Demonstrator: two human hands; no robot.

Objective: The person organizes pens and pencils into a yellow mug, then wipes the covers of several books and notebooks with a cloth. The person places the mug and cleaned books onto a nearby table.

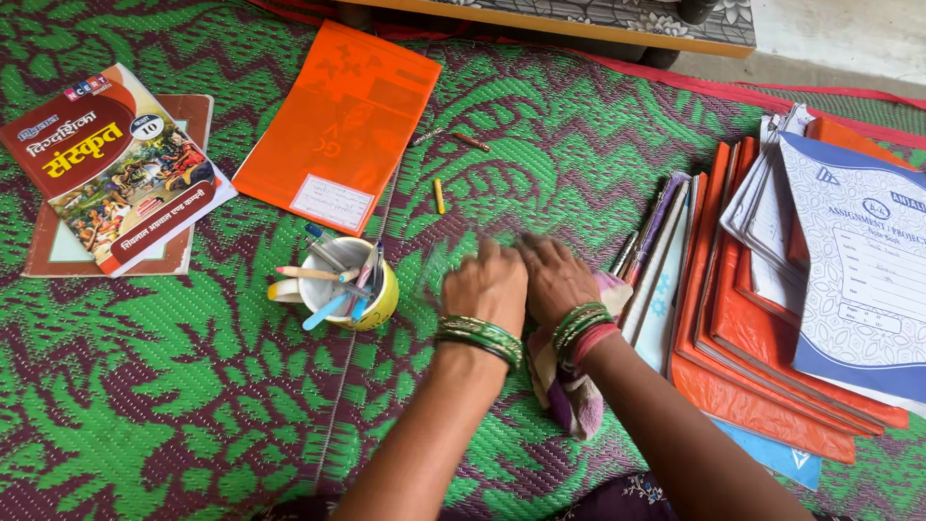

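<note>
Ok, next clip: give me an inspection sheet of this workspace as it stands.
Surface: green and maroon woven mat.
Job's things: pinkish cloth under the hands.
Clutter: yellow mug of pens; orange folder; textbook; stack of notebooks; loose crayons.
Grippers: left hand and right hand side by side, fingers blurred, grip unclear.
Cables: nothing seen.
Surroundings: furniture edge at the top.

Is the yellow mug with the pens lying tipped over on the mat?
No, the yellow mug stands upright on the green mat, with pens sticking out of its open top, just beside the left hand.
</note>
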